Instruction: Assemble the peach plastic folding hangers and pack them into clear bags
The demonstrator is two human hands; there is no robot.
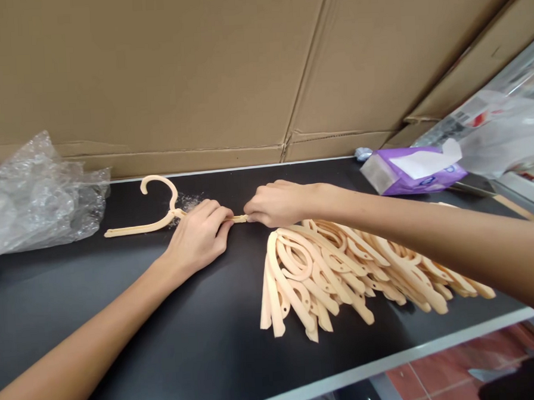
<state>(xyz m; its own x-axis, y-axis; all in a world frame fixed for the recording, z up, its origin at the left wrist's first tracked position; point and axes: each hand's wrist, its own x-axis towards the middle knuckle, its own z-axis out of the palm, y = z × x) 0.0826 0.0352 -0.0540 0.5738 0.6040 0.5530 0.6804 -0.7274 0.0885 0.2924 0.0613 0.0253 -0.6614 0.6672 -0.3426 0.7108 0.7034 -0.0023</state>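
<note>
A peach plastic hanger point(158, 214) lies unfolded on the black table point(176, 342), hook pointing to the back wall. My left hand point(199, 236) is closed over the hanger's middle and right arm. My right hand point(276, 203) pinches the end of that right arm, close beside the left hand. Directly under my right forearm lies a pile of several folded peach hangers point(333, 274), fanned out toward the table's front edge.
Crumpled clear plastic wrap point(29, 194) sits at the back left. A purple tissue pack point(411, 170) and a clear plastic bag point(500, 128) are at the back right. Cardboard sheets point(197, 72) line the back wall. The table's front edge runs along the lower right.
</note>
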